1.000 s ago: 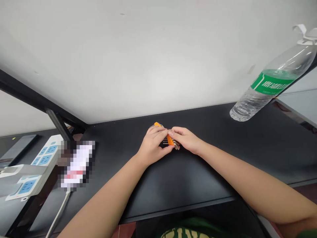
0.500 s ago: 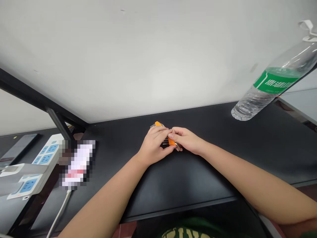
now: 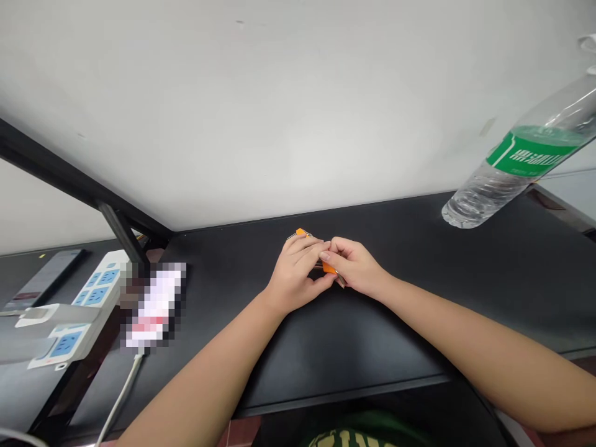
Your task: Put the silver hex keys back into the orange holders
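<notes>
Both hands meet over the middle of the black table (image 3: 372,329), around a small orange tool with thin metal pieces (image 3: 329,268). My left hand (image 3: 298,273) wraps over the tool from the left, its fingers covering most of it; an orange end and metal tips stick out beyond the fingers. From the right, my right hand (image 3: 356,264) grips the tool's near end between thumb and fingers. A bit of metal shows beneath the right thumb. The tool's middle is hidden.
A tilted-looking water bottle with a green label (image 3: 531,152) stands at the back right. At left are a pixelated phone (image 3: 156,304) on a white cable (image 3: 118,403), a white power strip (image 3: 100,295) with plugs, and a dark device (image 3: 46,279). A wall (image 3: 288,112) rises behind.
The view has shifted slightly, so the surroundings sit a little further right. Both hands remain on the tool, which is turned slightly, and less of its orange and metal shows between them.
</notes>
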Action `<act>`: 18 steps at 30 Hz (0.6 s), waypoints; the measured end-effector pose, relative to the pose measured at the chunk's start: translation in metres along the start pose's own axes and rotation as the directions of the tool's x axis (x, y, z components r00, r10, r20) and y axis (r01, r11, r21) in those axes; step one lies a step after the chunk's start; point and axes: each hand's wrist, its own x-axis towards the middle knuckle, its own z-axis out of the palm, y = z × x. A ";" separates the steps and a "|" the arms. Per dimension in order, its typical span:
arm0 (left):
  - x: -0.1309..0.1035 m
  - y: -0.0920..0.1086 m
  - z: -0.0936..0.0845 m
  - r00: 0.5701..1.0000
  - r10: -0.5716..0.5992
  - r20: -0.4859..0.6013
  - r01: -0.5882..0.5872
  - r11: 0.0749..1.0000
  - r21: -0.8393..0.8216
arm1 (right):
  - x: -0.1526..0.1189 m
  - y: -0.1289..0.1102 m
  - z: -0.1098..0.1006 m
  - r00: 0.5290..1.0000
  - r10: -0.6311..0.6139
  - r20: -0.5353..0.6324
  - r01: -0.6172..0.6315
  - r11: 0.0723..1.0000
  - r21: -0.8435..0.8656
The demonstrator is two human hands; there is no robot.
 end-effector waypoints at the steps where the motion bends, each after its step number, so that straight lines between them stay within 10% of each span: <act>1: 0.000 0.000 0.000 1.000 0.014 -0.019 -0.014 1.000 0.008 | -0.001 0.000 0.001 1.000 -0.010 -0.012 0.011 1.000 0.014; 18: 0.000 0.003 0.002 0.993 -0.098 0.064 0.094 0.993 0.071 | 0.002 0.001 0.003 0.997 0.010 -0.078 -0.010 1.000 -0.003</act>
